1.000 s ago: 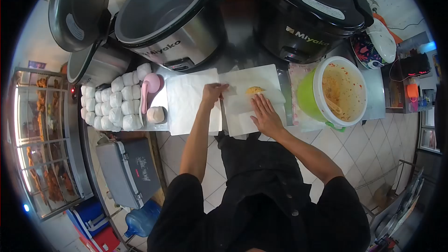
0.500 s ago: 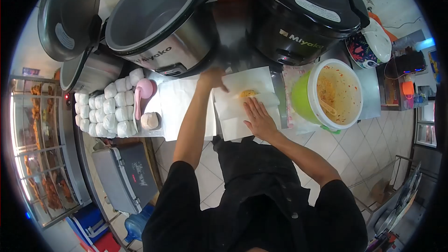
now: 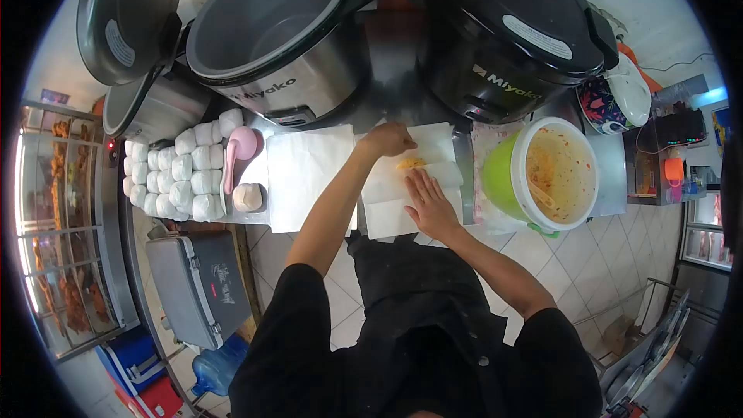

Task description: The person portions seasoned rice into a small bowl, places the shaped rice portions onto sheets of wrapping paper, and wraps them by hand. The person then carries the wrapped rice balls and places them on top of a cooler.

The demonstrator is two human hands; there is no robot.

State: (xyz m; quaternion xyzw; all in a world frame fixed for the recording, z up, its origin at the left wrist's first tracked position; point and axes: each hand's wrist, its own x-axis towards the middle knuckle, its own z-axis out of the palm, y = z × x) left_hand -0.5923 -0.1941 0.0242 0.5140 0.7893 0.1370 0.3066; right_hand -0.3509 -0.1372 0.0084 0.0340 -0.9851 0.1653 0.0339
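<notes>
Yellowish food [image 3: 410, 163] lies on a white paper sheet [image 3: 387, 220], partly covered by a folded strip of the paper. My right hand [image 3: 430, 203] rests flat on that strip just below the food, fingers spread. Above the food, at the sheet's upper part, is my left hand [image 3: 391, 140], its fingers curled together; whether they pinch the paper is too small to make out. More white paper [image 3: 309, 178] lies to the left. A green bucket [image 3: 503, 166] with a white rim, holding food remains and a utensil, stands to the right.
Wrapped white bundles [image 3: 182, 168], a pink scoop [image 3: 244, 142] and a round lump [image 3: 248, 197] sit at the left. An open steel cooker [image 3: 271, 77] and a closed black cooker [image 3: 511, 39] stand behind the paper. A grey case [image 3: 197, 286] is at lower left.
My left hand has moved from the sheet's left edge, up and then right, to above the food. My right hand stays on the folded paper. The camera view has shifted slightly.
</notes>
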